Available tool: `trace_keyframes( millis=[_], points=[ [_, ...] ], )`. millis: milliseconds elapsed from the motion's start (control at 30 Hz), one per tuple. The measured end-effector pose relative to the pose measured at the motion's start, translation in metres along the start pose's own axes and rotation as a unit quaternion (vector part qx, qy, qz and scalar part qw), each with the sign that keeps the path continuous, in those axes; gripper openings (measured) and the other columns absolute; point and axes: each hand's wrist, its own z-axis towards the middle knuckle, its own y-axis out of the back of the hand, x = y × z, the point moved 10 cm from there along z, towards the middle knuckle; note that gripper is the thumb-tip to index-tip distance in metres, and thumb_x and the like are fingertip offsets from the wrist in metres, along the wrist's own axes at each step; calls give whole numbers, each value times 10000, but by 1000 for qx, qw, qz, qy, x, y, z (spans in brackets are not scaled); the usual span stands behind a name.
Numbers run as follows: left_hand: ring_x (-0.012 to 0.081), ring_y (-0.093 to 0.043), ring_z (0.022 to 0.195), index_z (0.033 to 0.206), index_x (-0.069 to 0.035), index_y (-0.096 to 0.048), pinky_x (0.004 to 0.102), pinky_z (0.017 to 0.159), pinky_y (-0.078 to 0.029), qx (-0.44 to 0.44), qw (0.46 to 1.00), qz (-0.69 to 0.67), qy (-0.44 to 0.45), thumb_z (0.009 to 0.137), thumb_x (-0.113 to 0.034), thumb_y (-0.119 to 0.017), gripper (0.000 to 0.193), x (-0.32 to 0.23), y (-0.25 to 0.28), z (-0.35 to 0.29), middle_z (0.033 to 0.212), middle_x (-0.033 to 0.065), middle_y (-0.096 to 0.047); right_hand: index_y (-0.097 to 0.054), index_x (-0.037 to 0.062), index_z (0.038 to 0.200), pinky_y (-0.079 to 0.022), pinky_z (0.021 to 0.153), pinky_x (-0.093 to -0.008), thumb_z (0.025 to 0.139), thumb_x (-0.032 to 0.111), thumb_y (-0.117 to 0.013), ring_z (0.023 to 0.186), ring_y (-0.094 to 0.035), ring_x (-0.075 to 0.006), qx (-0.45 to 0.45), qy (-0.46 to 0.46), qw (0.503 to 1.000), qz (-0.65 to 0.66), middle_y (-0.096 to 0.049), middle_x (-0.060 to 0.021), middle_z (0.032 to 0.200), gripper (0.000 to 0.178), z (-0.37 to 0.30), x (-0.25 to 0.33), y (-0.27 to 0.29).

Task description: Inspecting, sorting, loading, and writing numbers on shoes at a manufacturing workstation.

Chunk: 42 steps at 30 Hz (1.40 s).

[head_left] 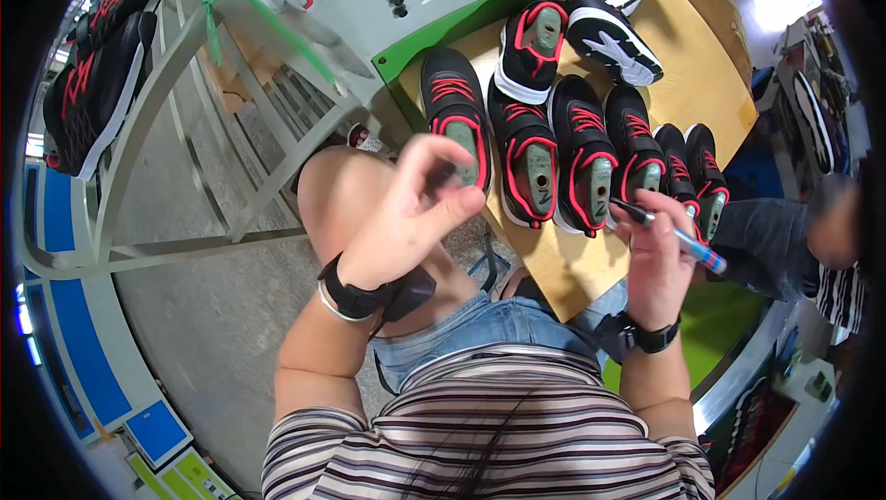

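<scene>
My right hand (657, 255) grips a slim pen (699, 249) with a black front end and a blue body, its dark tip pointing left toward the shoes. My left hand (411, 209) is raised beside the leftmost black shoe (452, 94), thumb and forefinger apart, nothing visible between them. I cannot tell if it touches that shoe. To the right of it, a row of black shoes (580, 135) with red laces and red collar edging has grey-green lasts (540, 177) inside. Behind the row, one shoe (532, 52) faces the other way and another (614, 38) lies showing its white-and-black sole.
The shoes stand on a brown board (591, 269) with a green edge behind it. A grey metal rack (194, 131) at the left carries more black shoes (97, 84). At the right sits another person in dark jeans (761, 241), close to the board.
</scene>
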Motion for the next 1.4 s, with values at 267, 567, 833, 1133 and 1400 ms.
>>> trace_keyframes(
  millis=[267,567,833,1133,1400],
  points=[
    [154,-662,966,1384,-76,-238,283,763,-552,-78,991,103,43,844,11,-734,738,50,19,6,1121,124,-597,-624,4,1078,-503,743,-223,968,83,-633,797,-620,-78,119,-83,988,-58,-692,-95,987,136,11,-66,-124],
    [157,-634,822,1441,-136,-228,303,678,-517,-79,995,51,16,859,33,-693,764,69,27,7,1099,131,-550,-624,26,1068,-418,637,-184,990,128,-611,741,-530,-30,97,-74,980,-158,-637,-13,890,129,6,-85,-131],
    [187,-591,738,1440,-138,-230,336,677,-516,-83,993,82,13,848,-16,-723,780,70,29,8,1069,157,-544,-620,18,1064,-386,556,-174,987,134,-613,656,-473,-20,99,-58,972,-203,-581,17,799,139,7,-82,-139],
    [183,-651,903,1444,-133,-217,299,726,-529,-79,996,35,19,868,27,-698,767,71,27,8,1108,146,-568,-591,1,1026,-411,368,-212,980,115,-591,548,-518,-44,141,-42,965,-216,-564,-21,781,123,4,-72,-146],
    [93,-579,899,1440,-136,-219,239,731,-497,-75,996,32,37,832,45,-743,823,67,27,8,1083,85,-558,-579,13,1043,-425,337,-218,981,103,-577,510,-510,-47,119,-55,968,-214,-550,-14,756,109,3,-68,-135]
  ],
)
